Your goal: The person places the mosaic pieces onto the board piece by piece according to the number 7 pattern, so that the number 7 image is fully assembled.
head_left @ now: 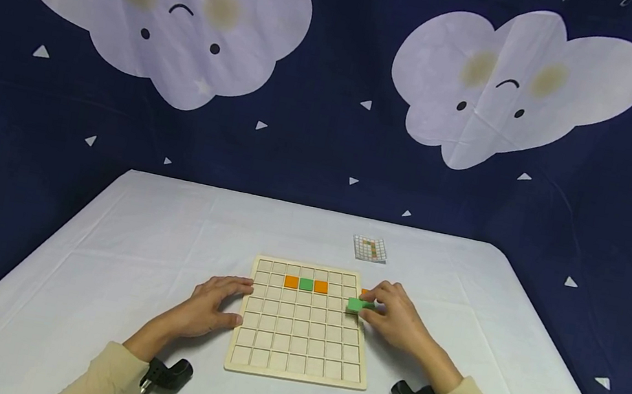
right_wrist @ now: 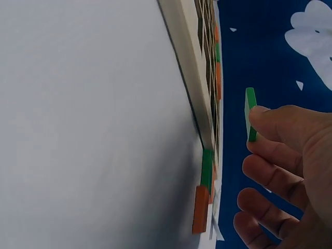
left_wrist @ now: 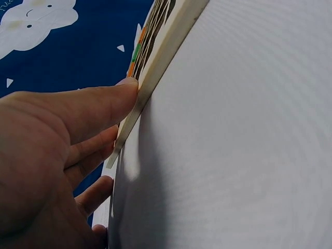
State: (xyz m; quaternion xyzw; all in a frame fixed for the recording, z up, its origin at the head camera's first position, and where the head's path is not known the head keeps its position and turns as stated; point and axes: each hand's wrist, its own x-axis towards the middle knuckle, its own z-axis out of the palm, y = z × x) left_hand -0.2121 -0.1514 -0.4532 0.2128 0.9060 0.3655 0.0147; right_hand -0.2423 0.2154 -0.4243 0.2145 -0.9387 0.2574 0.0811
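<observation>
My right hand [head_left: 398, 319] pinches a green square tile [head_left: 354, 305] between thumb and finger, over the board's right edge. In the right wrist view this green tile [right_wrist: 251, 116] is held up on its own, its other fingers loosely bent below. The wooden grid board [head_left: 302, 328] has a row of orange [head_left: 292, 282], green [head_left: 306, 284] and orange [head_left: 321, 287] tiles near its far side. My left hand [head_left: 210, 305] rests against the board's left edge, with thumb and fingertips touching the rim.
Beside the board's right edge lie a loose green tile [right_wrist: 207, 167] and orange tile [right_wrist: 199, 210], partly hidden by my right hand in the head view. A small patterned grid card [head_left: 370, 248] lies beyond the board on the white-covered table [head_left: 159, 233].
</observation>
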